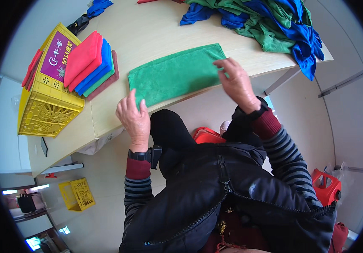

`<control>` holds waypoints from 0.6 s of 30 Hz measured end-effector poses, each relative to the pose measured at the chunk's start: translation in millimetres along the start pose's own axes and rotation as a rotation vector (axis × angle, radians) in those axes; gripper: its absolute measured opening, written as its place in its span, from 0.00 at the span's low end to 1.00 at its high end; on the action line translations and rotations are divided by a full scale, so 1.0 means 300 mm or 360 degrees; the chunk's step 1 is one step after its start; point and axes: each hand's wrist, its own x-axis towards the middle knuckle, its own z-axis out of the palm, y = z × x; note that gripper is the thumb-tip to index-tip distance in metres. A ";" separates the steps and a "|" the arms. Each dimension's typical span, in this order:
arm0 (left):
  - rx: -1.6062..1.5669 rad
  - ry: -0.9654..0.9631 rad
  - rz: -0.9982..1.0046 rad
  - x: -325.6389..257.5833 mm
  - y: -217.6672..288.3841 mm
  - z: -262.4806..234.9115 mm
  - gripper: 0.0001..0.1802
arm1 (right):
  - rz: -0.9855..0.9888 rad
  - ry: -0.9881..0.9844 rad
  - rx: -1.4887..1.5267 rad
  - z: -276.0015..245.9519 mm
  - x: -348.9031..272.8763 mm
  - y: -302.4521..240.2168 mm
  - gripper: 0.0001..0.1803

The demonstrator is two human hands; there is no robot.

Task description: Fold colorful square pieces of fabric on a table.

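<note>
A green cloth (175, 74) lies flat in a long rectangle along the near edge of the table, apparently folded over. My left hand (134, 119) is at its near left corner, fingers apart, with nothing held. Over the right end of the cloth hovers my right hand (237, 82), fingers spread and bent, holding nothing I can see. Whether the fingertips touch the cloth is hard to tell. To the left rests a stack of folded cloths (89, 67) in red, blue, green and brown.
Left of the stack stands a yellow plastic crate (52, 105) with a phone (44, 146) near it. Loose blue and green cloths (270, 29) are heaped at the far right of the table (147, 33). Another yellow crate (77, 194) and a red container (325, 185) are below.
</note>
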 end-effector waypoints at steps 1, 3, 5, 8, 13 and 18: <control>-0.0100 -0.0086 0.0167 0.006 0.025 -0.006 0.25 | -0.0053 -0.0088 0.0059 0.033 0.003 -0.049 0.14; -0.0304 -0.0254 0.0498 0.015 0.078 0.001 0.22 | -0.0312 -0.0194 -0.0066 0.091 0.006 -0.129 0.13; -0.0356 -0.0295 0.0574 0.007 0.139 0.025 0.19 | -0.0384 -0.0331 -0.0108 0.148 -0.021 -0.180 0.12; -0.0394 -0.0339 0.0627 -0.010 0.167 0.045 0.17 | -0.0497 -0.0435 -0.0169 0.186 -0.058 -0.177 0.12; -0.0358 -0.0353 0.0583 -0.020 0.169 0.043 0.15 | -0.0522 -0.0456 -0.0282 0.172 -0.064 -0.140 0.15; -0.0456 -0.0462 0.0601 0.022 0.158 0.033 0.16 | -0.0502 -0.0571 -0.0405 0.171 -0.085 -0.143 0.21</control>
